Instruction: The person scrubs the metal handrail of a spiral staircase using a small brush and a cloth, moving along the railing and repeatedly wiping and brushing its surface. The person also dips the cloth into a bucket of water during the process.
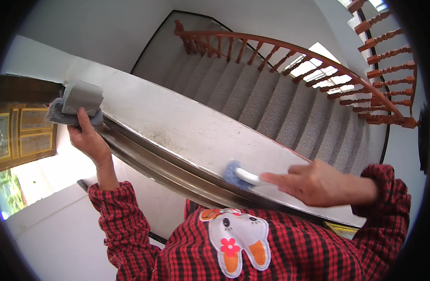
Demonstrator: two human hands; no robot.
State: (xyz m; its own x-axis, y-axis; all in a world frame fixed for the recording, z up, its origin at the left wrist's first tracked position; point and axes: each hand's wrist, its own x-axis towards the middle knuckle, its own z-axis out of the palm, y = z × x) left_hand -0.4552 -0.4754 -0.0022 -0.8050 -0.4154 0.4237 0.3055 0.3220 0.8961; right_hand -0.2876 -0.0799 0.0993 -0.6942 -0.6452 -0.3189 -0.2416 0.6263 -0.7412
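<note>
My left hand [88,138] grips a grey plastic piece [83,98], which looks like a dustpan or scoop, together with a grey cloth [57,112], above the left end of a white ledge [187,123]. My right hand [317,182] is closed on the white handle of a brush [250,176] with blue bristles. The bristles are blurred and lie over the ledge's near edge, beside a brown metal window track [165,165]. Dark smudges and specks of dirt show on the ledge's surface.
Beyond the ledge, carpeted stairs [250,95] drop away beside a reddish wooden banister [271,38]. A dark wooden panelled door or cabinet [36,130] stands at the far left. Something yellow [341,228] lies below the ledge's right end.
</note>
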